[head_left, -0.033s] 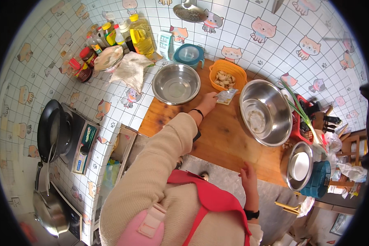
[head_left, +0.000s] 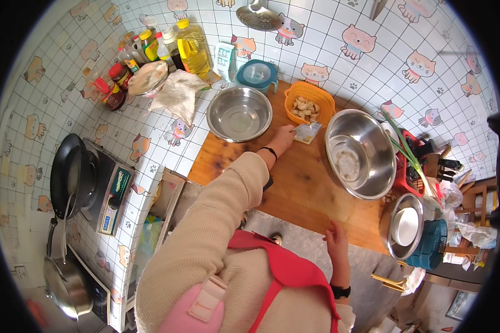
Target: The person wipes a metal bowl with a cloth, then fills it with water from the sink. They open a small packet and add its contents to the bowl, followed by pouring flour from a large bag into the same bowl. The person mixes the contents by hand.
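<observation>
My left hand [head_left: 283, 136] reaches over the wooden board [head_left: 294, 188], its fingers closed on the edge of a small clear plastic packet [head_left: 307, 132]. Just behind the packet stands an orange plastic basket [head_left: 330, 104] holding pale beige pieces whose kind I cannot make out. To the left of my hand is a steel bowl [head_left: 212, 119]; a larger steel basin [head_left: 386, 158] is on the right, slightly tilted in view. My right hand [head_left: 336, 244] hovers by the board's front edge, fingers apart, holding nothing.
Sauce bottles and an oil jug [head_left: 193, 55] line the back left beside a cloth [head_left: 178, 94]. At far left a black frying pan [head_left: 66, 172] sits on a stove. Scallions [head_left: 408, 152], knives [head_left: 447, 166] and a small steel bowl with a white dish [head_left: 408, 226] are at right.
</observation>
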`<action>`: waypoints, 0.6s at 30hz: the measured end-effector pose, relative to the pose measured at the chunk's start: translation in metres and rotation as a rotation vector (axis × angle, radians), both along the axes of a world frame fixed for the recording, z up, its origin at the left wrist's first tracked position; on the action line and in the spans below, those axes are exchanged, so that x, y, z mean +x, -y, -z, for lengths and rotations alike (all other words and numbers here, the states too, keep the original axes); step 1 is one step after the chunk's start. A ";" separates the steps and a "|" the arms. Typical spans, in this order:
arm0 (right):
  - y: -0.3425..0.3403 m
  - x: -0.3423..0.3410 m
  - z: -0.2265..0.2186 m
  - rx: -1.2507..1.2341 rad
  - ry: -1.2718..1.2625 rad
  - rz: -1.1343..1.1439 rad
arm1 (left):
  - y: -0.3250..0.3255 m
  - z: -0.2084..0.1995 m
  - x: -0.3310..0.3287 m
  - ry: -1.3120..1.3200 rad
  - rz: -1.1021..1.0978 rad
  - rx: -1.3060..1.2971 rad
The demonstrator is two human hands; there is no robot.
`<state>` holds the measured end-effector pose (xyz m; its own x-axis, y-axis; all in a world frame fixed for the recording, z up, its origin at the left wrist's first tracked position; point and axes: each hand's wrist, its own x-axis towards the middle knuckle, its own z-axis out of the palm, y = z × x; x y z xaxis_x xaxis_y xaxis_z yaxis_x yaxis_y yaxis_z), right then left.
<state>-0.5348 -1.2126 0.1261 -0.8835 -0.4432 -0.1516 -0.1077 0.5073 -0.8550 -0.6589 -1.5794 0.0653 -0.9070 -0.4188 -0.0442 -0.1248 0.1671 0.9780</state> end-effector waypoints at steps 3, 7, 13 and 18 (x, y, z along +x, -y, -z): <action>-0.005 0.001 0.005 0.005 -0.006 -0.015 | 0.002 0.008 -0.005 0.022 -0.051 -0.269; -0.003 0.001 0.004 -0.007 0.033 -0.004 | -0.003 0.003 0.014 -0.126 -0.192 -0.276; 0.005 -0.002 -0.002 0.044 -0.001 -0.013 | 0.022 -0.027 0.123 0.084 -0.044 0.171; 0.009 -0.004 0.003 0.054 -0.016 -0.014 | 0.100 -0.042 0.202 0.105 -0.216 0.420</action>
